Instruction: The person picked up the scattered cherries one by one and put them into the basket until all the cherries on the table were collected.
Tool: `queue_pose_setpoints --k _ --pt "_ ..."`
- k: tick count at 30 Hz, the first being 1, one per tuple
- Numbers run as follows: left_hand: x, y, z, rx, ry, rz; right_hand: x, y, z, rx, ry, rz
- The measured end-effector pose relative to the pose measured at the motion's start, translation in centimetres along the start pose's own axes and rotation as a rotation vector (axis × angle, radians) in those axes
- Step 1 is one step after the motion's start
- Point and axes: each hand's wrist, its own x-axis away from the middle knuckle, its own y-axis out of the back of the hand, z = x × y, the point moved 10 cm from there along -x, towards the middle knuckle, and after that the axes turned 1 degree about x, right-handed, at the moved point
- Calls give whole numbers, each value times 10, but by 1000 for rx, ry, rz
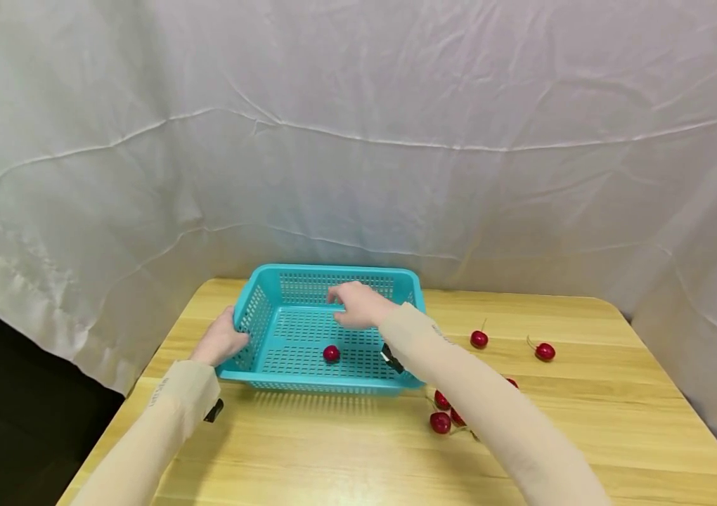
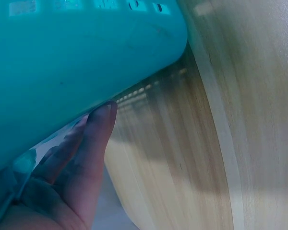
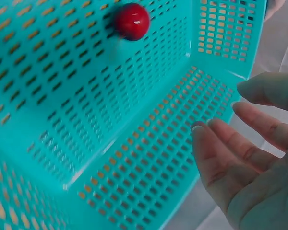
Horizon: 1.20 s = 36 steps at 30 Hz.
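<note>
A turquoise plastic basket (image 1: 320,383) with slotted walls sits tilted or level on the wooden table; which one I cannot tell. My left hand (image 1: 220,340) grips its left rim, and in the left wrist view those fingers (image 2: 98,143) lie along the outside wall. Inside the basket, one red cherry (image 1: 331,353) rests on the slotted floor. Over the basket's right part hovers my right hand (image 1: 360,305), its fingers loosely bent and apart. Nothing is between them in the right wrist view, where the cherry (image 3: 132,21) lies away from the hand.
Two stemmed cherries, one nearer (image 1: 479,339) and one farther right (image 1: 545,351), lie on the table (image 1: 333,457) right of the basket. Several more cherries (image 1: 440,422) cluster by the basket's front right corner, partly behind my right forearm. A pale curtain (image 1: 358,190) hangs behind the table.
</note>
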Motion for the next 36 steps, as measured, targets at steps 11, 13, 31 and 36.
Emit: queue_pose_setpoints --k 11,13,31,36 --pt "-4 3 -3 -21 -19 5 30 20 -20 89 15 -37" --pt "-4 3 -3 -30 -28 2 36 23 -25 127 16 -45" --pt "-2 5 -5 -26 -31 -6 113 58 -81 39 97 -331" --pt "-2 6 -2 -22 -20 -11 139 63 -109 -3 35 -396"
